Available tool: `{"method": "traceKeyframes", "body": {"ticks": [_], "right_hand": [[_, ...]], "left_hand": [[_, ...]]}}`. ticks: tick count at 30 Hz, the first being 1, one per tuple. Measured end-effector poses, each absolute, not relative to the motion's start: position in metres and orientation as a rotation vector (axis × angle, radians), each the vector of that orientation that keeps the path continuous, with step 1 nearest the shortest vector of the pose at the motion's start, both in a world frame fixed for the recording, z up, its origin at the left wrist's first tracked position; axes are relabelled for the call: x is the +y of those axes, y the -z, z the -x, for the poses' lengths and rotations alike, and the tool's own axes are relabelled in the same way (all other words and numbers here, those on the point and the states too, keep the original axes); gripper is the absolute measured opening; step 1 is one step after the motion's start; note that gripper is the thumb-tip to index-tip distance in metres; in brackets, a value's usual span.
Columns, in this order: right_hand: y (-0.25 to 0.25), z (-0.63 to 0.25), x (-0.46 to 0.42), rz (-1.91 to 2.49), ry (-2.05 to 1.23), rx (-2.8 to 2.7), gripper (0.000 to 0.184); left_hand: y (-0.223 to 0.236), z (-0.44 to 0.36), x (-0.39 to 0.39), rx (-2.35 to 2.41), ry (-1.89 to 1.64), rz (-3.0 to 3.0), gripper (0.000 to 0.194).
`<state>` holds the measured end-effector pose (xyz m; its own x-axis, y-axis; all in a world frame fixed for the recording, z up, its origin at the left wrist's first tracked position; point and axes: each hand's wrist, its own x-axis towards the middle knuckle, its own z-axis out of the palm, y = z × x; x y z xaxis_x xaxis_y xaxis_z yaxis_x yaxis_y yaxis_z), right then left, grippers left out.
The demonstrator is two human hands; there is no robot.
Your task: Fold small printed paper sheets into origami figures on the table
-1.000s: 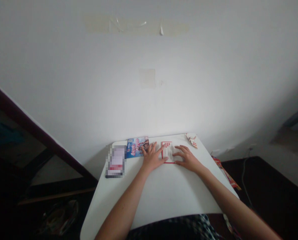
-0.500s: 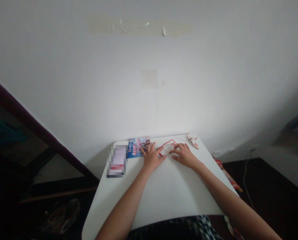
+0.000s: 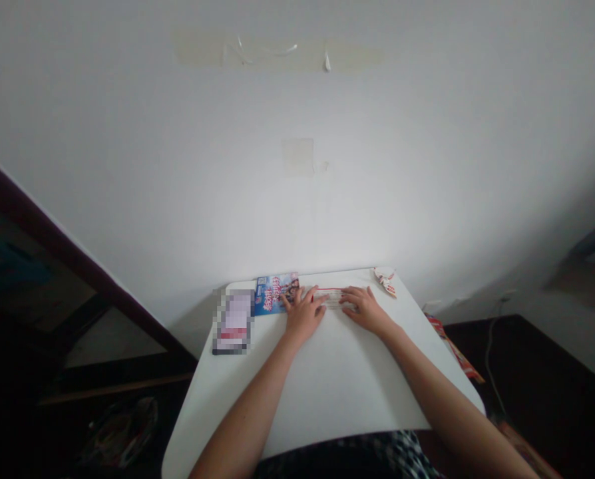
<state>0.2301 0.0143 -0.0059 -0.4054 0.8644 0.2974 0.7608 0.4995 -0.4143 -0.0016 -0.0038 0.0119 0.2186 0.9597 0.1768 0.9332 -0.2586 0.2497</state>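
A small white paper with red edging and print (image 3: pixel 331 299) lies flat on the white table (image 3: pixel 347 386), between my hands. My left hand (image 3: pixel 303 315) rests palm down with its fingers spread, over the paper's left end. Its outer fingers lie on a blue leaflet with pink and white lettering (image 3: pixel 270 297). On the paper's right end, the fingertips of my right hand (image 3: pixel 365 311) touch down, slightly bent and apart. Both hands cover parts of the paper, so its ends are hidden.
A blurred-out phone-like object (image 3: pixel 233 322) lies at the table's left side. Near the far right corner is a crumpled white and red wrapper (image 3: pixel 386 282). The wall (image 3: pixel 297 219) rises directly behind the table. A cord (image 3: pixel 490 352) hangs at the right.
The paper has turned from a slant to lie nearly parallel with the table's far edge. My right hand has shifted slightly with it; my left hand has barely moved.
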Motion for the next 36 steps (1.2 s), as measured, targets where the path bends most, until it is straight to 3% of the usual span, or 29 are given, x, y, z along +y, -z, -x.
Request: {"method": "traceKeyframes", "body": {"ticks": [11,27,36], "right_hand": [[0.003,-0.24,0.007,1.311,-0.31,-2.258,0.038],[0.009,-0.239,0.011,1.174,-0.181,-2.164,0.014],[0.004,-0.235,0.008,1.307,-0.173,-2.169,0.023]], "left_hand": [[-0.006,0.003,-0.001,1.808,-0.49,-2.432,0.045],[-0.002,0.004,0.0,1.771,-0.603,-2.417,0.038],[-0.003,0.003,0.0,1.769,-0.63,-2.409,0.038]]}}
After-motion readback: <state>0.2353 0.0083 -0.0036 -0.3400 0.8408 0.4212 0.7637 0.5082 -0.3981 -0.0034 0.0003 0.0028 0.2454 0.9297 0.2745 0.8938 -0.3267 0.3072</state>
